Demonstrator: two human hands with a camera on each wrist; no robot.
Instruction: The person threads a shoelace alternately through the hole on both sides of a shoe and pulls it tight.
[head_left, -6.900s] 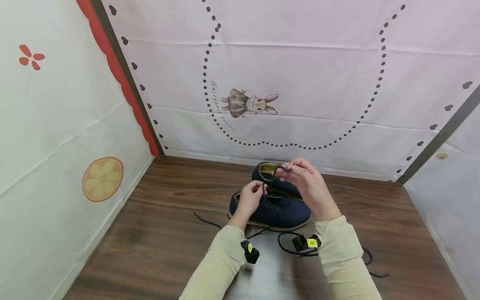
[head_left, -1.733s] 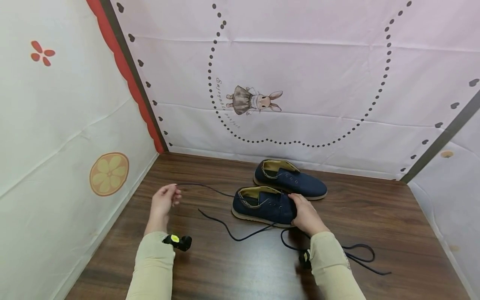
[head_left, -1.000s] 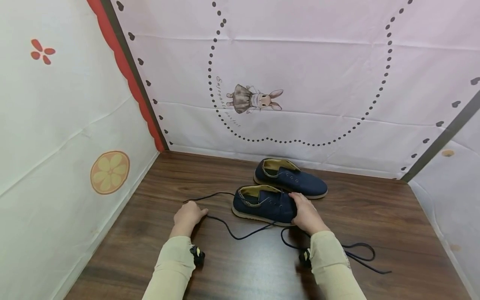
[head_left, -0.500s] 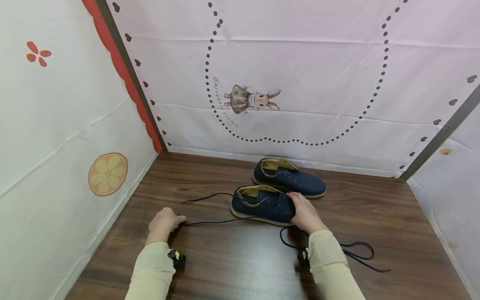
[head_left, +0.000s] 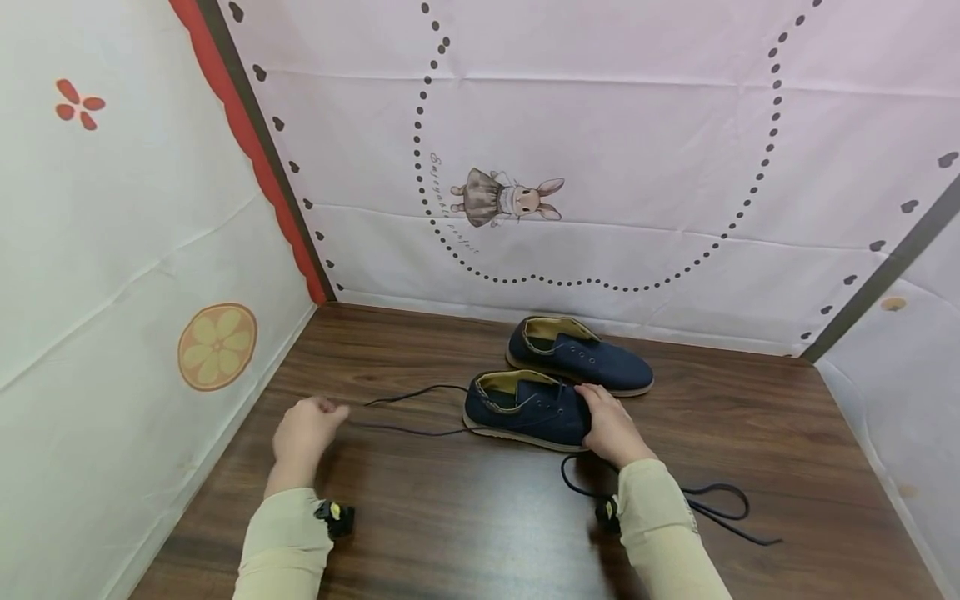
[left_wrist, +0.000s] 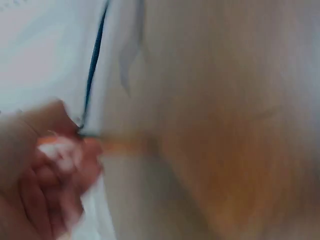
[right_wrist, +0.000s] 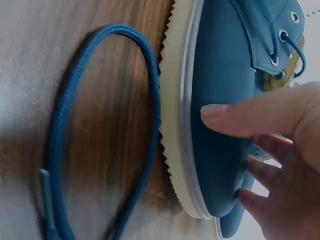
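My left hand pinches the end of a dark blue shoelace between thumb and finger, left of the shoes. The lace runs nearly straight to the near navy shoe. In the blurred left wrist view, the lace leads up from my fingertips. My right hand grips that shoe's toe, the thumb on one side and the fingers on the other. In the right wrist view, lace passes through its front eyelets. Its other lace end lies on the wood surface behind the pinched one.
A second navy shoe, without lace in its eyelets, stands behind the near one by the back cloth wall. A loose, looped shoelace lies right of my right hand. A cloth wall bounds the left side.
Both hands worked at the lace above the shoe. Then my right hand took the toe. My left let go of one lace end, pinched the nearer one and drew it left, straightening it.
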